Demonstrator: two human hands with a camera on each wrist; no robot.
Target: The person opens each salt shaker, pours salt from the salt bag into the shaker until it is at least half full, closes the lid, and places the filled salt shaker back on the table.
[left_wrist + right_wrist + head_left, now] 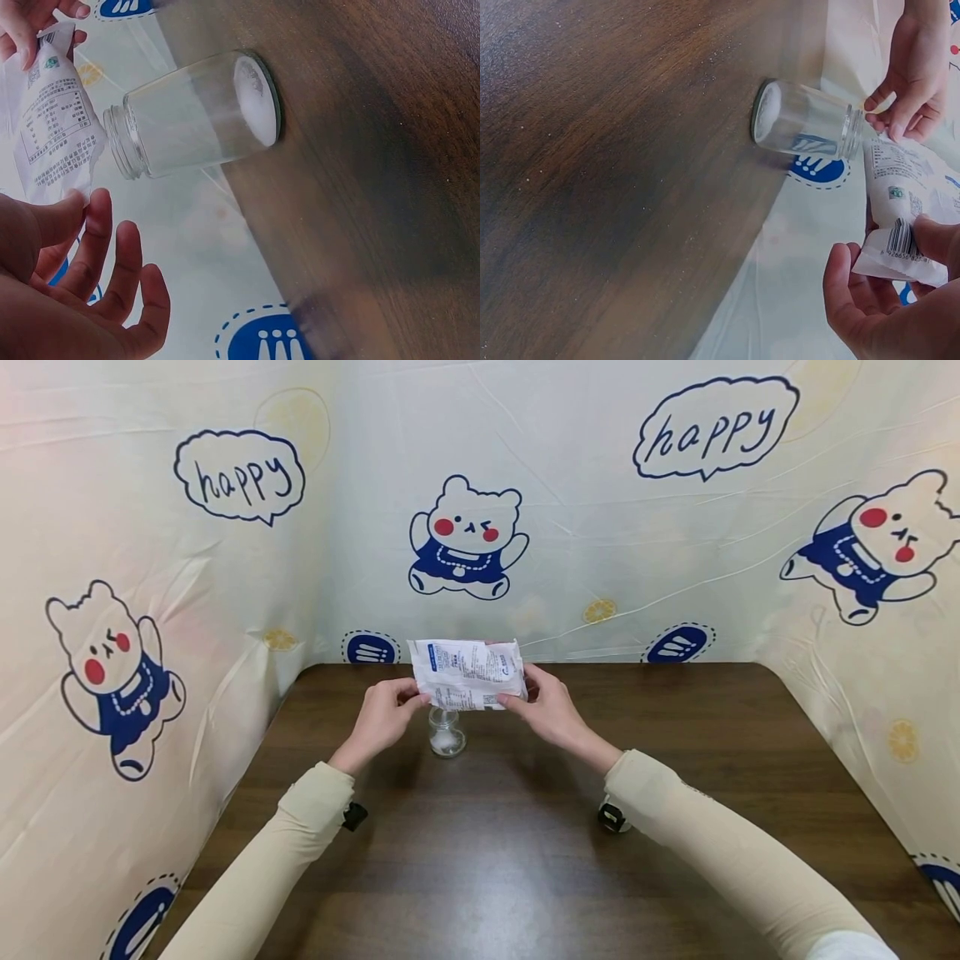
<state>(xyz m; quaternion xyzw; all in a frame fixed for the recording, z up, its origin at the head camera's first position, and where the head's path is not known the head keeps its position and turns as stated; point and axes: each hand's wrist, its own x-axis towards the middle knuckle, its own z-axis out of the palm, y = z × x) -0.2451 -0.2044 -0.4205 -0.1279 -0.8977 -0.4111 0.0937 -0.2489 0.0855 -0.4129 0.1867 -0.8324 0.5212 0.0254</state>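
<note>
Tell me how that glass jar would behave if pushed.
The glass jar would probably slide before tipping: it stands upright on a base about as wide as its body, the white contents low down. Its smooth wall may be slippery. No lid shows on it, so toppling would likely spill some.

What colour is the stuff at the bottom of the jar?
White. The stuff in the jar shows best in the left wrist view.

In the head view, the white bag [468, 675] seems to hide the top of the glass jar [447, 743], and the edge cuts the right bear [851, 562]. The bag's smallest words look too tiny.
</note>
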